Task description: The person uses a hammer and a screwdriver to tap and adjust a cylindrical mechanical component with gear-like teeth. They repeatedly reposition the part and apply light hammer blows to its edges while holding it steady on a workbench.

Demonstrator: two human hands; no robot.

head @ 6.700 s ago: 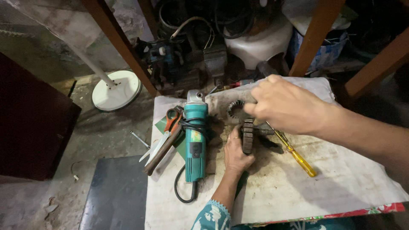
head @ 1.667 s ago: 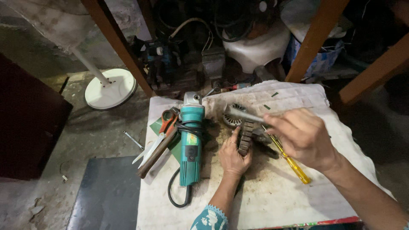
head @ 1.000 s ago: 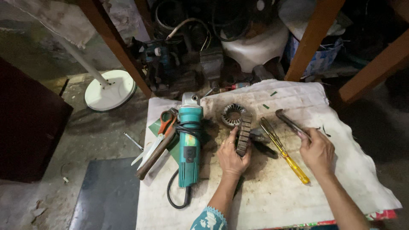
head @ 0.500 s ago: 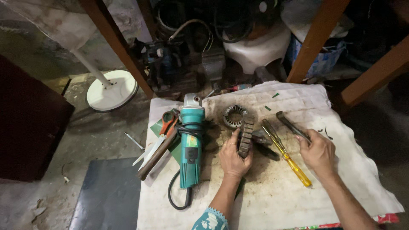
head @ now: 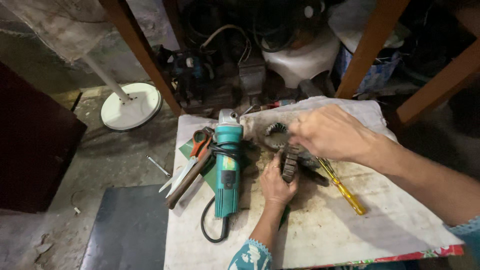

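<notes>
Your left hand point(head: 276, 183) rests on the surface point(head: 380, 225) with its fingers point(head: 276, 161) closed around the lower end of a dark, ribbed metal part point(head: 289, 163), which stands on edge just right of them. Your right hand point(head: 330, 132) hovers over the upper end of that part, blurred, fingers curled downward; you cannot tell whether they grip anything. Beyond the part, touching or just behind it, lies a round toothed metal ring point(head: 275, 132), partly hidden by your right hand. The surface is a stained white cloth, grimy with dark dust around the part. On it lie a teal angle grinder point(head: 227, 165) with its black cord looped, orange-handled scissors point(head: 198, 145), a brown-handled tool point(head: 185, 182) and a yellow-handled screwdriver point(head: 345, 187) just right of the part. Past the surface stand wooden legs point(head: 367, 47), a white fan base point(head: 131, 106) on the concrete floor, and a clutter of dark machinery. The part looks greasy, blackened, with evenly spaced ridges along its side.
</notes>
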